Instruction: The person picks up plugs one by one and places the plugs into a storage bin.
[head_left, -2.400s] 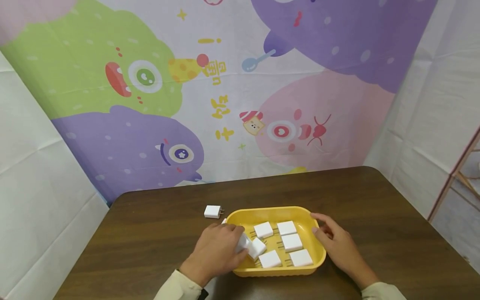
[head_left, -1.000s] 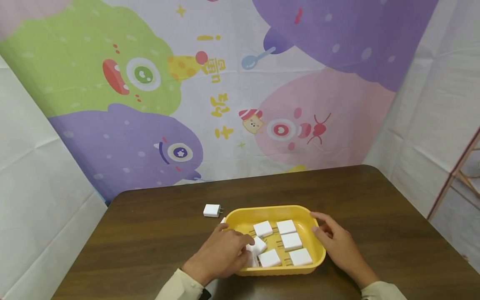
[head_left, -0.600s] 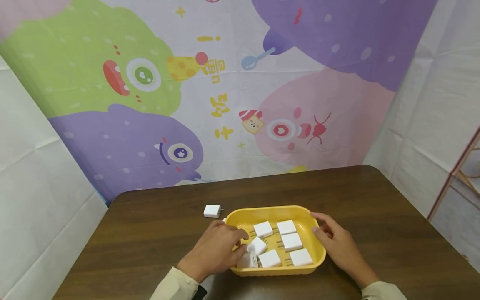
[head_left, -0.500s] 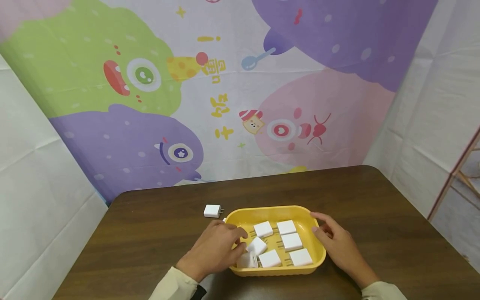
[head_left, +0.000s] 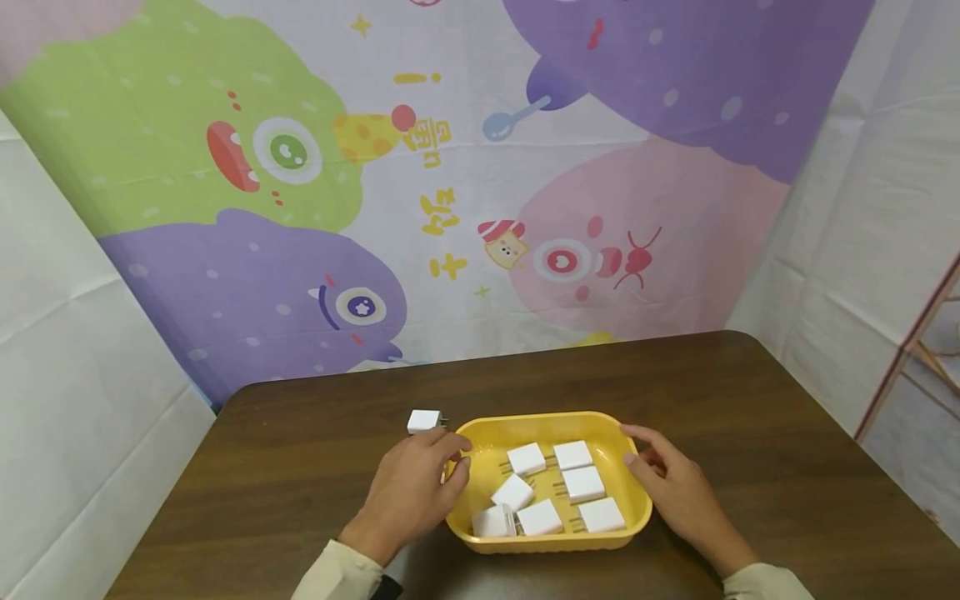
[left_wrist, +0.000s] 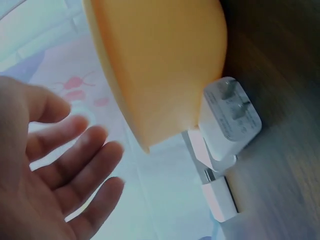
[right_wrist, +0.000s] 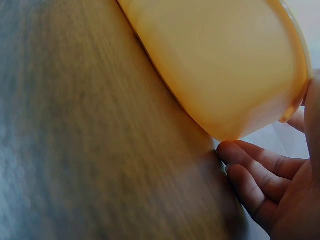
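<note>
A yellow plastic basket (head_left: 547,542) sits on the table with several white charger plugs (head_left: 583,484) lying inside it. One white charger plug (head_left: 494,521) rests in its near left corner. My left hand (head_left: 412,483) is at the basket's left rim, fingers loosely bent, with nothing in it. The left wrist view shows that empty hand (left_wrist: 65,160) apart from the basket (left_wrist: 165,65). Outside the basket's wall, a charger plug (left_wrist: 230,120) has its prongs toward the camera. My right hand (head_left: 678,492) holds the right rim, fingers (right_wrist: 250,172) against the outside.
A white charger plug (head_left: 424,420) lies on the dark wooden table (head_left: 300,467) behind my left hand, partly covered by it. A cartoon-printed cloth (head_left: 465,317) hangs behind the table, and white cloth (head_left: 75,417) hangs on the left.
My left hand has let go of a charger plug in the basket's near left corner and moved left and back to the rim. The right hand stays on the right rim.
</note>
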